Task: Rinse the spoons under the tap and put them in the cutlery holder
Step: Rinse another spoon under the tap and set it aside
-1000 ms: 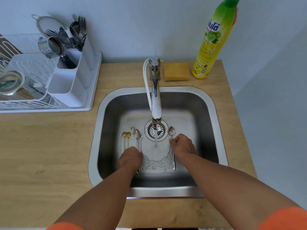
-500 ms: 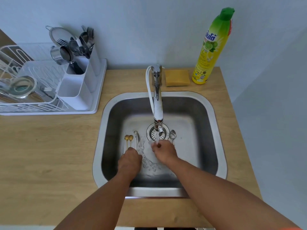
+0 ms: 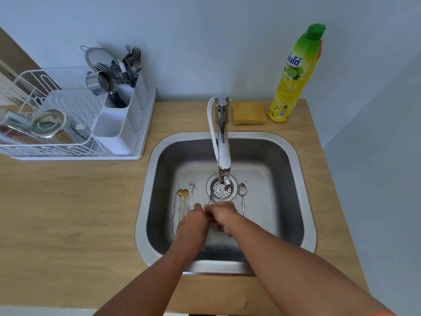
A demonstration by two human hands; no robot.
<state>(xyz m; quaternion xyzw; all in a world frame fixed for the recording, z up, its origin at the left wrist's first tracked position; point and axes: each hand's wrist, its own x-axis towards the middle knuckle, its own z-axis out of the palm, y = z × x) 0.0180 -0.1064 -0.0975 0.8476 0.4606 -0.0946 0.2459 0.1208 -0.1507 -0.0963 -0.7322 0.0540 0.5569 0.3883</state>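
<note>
spoon in hand: a spoon (image 3: 211,195) is held up under the tap (image 3: 223,153); only its tip shows past the knuckles, over the drain (image 3: 220,190). Rest hidden by the hands.
left hand (image 3: 192,224): fingers curled, pressed against the right hand in the stream. Looks to be holding the handle, but I cannot tell for sure.
right hand (image 3: 222,218): fingers curled round the same spot, looks like rubbing the spoon; actual contact hidden, cannot tell.
other spoons: two gold spoons (image 3: 183,193) and a small silver spoon (image 3: 191,187) lie flat on the sink floor, left of the drain; a bigger silver spoon (image 3: 242,190) lies right of it. All point bowls far, handles near.
handling (judgement): light, stiff metal, not fragile. Wet, so slippery. Thin handles lying flat on steel are hard to pinch; take them at the near end of the handle, or slide to lift an end first.
cutlery holder (image 3: 123,115): white, divided, at the right end of the dish rack (image 3: 45,124), far left on the worktop (image 3: 68,213). Far compartments already hold forks and utensils; near one looks free.
surface: steel sink (image 3: 293,201), wet, water running. Wood-look worktop around it.
room: sponge (image 3: 248,114) and dish soap bottle (image 3: 293,76) stand far right, well apart from the path to the holder. Plain wall behind.
risk (judgement): drips across the worktop on the carry left.
</note>
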